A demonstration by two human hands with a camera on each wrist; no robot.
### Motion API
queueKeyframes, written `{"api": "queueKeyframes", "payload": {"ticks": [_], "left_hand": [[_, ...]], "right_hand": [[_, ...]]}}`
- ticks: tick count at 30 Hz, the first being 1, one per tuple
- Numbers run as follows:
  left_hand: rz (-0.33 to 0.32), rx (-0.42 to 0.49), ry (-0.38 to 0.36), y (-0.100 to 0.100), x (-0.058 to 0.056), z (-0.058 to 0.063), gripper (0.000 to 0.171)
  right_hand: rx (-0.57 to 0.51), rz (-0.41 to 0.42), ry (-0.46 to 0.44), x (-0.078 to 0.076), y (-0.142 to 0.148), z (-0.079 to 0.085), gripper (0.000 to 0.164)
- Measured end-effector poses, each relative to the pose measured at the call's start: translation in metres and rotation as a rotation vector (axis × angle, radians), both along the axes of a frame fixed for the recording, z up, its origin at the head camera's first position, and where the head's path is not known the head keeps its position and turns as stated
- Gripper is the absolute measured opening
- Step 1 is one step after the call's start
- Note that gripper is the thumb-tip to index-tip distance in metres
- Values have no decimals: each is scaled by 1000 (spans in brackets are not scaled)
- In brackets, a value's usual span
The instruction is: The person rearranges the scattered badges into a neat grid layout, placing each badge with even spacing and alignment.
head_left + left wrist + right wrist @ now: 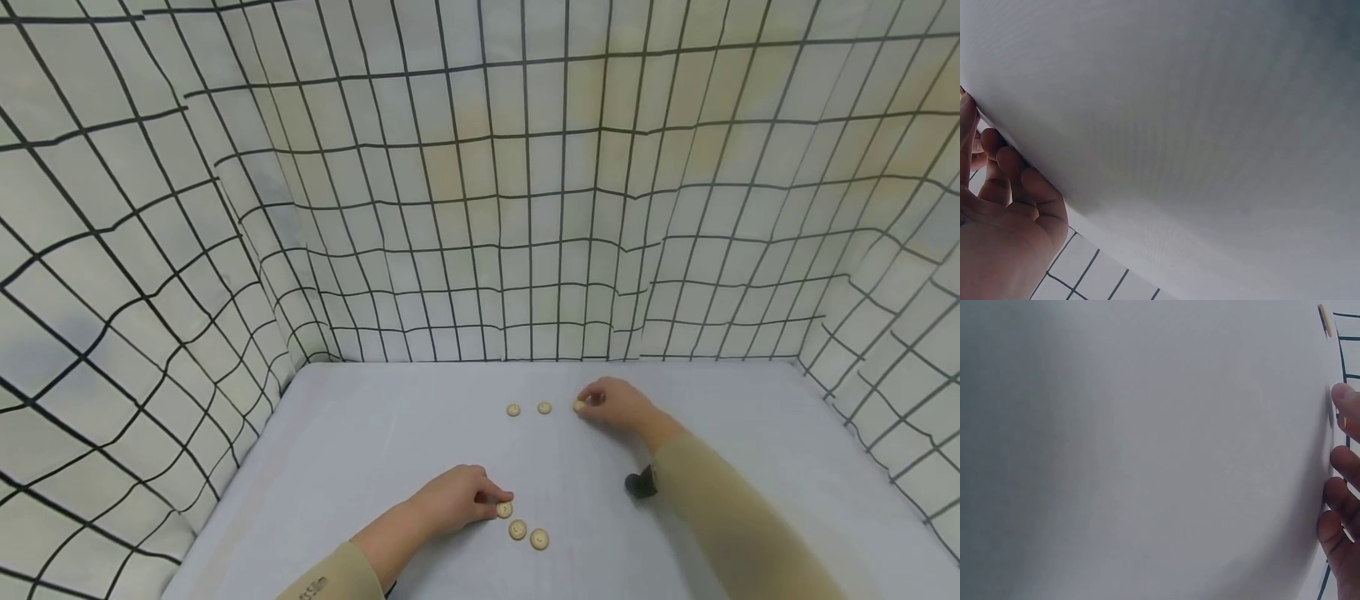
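Observation:
Between its thumb and index finger, my left hand (pixel 459 498) pinches a pale wooden button (pixel 505 509) close to the table surface. Two similar buttons lie just right of it, a nearer-left button (pixel 517 529) and a right-hand button (pixel 539 539). Farther back, my right hand (pixel 618 406) holds another pale button (pixel 579 405) by its fingertips, low over the table. To its left, a middle button (pixel 544 407) and a leftmost button (pixel 513 410) lie roughly in line. The right wrist view shows one button (pixel 1325 320) beyond the fingertips.
A white-covered table (pixel 360 433) spreads under both hands. White walls with a black grid (pixel 465 225) enclose it at the back and sides. A small black object (pixel 641 483) sits at the right sleeve's cuff.

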State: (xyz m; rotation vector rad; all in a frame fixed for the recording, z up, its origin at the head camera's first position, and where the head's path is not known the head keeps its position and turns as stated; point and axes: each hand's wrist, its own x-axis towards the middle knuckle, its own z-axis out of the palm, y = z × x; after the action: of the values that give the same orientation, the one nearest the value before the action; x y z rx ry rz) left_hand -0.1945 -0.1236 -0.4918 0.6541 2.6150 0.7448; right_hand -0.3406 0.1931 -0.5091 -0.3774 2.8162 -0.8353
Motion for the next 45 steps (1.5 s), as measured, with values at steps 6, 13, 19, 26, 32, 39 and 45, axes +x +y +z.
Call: {"api": "queueKeyframes", "payload": {"ticks": [6, 13, 19, 26, 32, 39, 45], "left_hand": [[-4, 6, 0, 0, 0, -1, 27], [-9, 3, 12, -1, 0, -1, 27], [-20, -6, 26, -2, 1, 0, 28], [-16, -13, 28, -2, 1, 0, 29], [-15, -14, 28, -1, 1, 1, 29], [-24, -10, 28, -1, 1, 1, 28], [-17, -12, 21, -1, -1, -1, 28]], "right_hand": [[15, -9, -7, -1, -2, -2, 30], [7, -11, -8, 0, -2, -1, 28], [-3, -14, -12, 2, -2, 0, 30], [-8, -23, -18, 2, 0, -2, 35], [-9, -20, -13, 2, 1, -4, 36], [7, 2, -11, 6, 3, 0, 38], [-2, 40, -13, 9, 4, 3, 40]]}}
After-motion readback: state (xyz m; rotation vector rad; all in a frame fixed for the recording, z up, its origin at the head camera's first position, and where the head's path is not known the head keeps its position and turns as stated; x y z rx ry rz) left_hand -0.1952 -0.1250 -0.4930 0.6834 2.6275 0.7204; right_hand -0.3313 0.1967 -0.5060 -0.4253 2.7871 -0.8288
